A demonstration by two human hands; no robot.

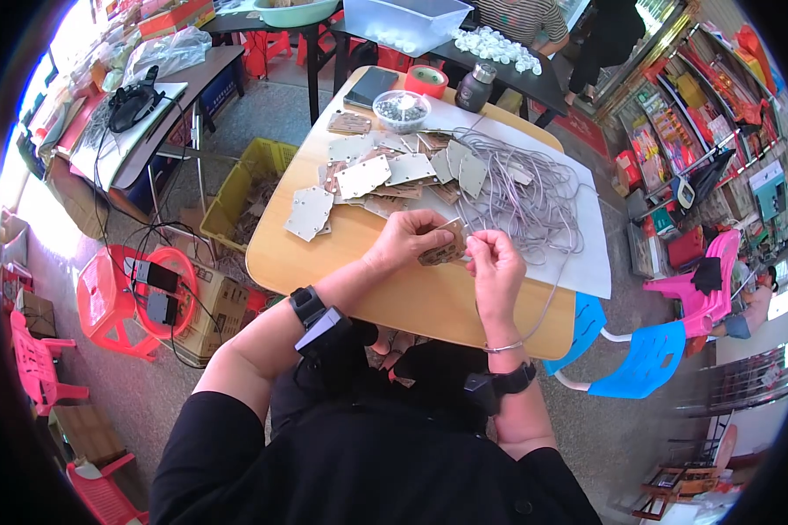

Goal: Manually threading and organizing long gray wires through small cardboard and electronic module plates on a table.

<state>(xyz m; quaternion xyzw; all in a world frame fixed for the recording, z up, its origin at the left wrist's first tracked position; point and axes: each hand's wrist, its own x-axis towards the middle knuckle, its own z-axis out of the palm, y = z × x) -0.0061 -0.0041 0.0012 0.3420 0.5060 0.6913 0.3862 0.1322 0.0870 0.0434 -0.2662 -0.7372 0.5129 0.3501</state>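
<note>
While gripping brown board (446, 253) in left fingers (434, 237), pinches right fingers (479, 251) together. Cannot tell on what.

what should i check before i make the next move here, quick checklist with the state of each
1. Left hand has a grip on the small brown board: ok, held between thumb and fingers.
2. Right hand is close to the board: ok, fingertips pinched just beside its edge.
3. Right fingertips hold the proper part: cannot tell, too small to see.
4. Grey cords are untangled: not ok, they lie in a loose, looping heap.
5. Stray cord is free of the right wrist: cannot tell, it runs close by.
6. Clear bowl stands upright: ok.
</note>
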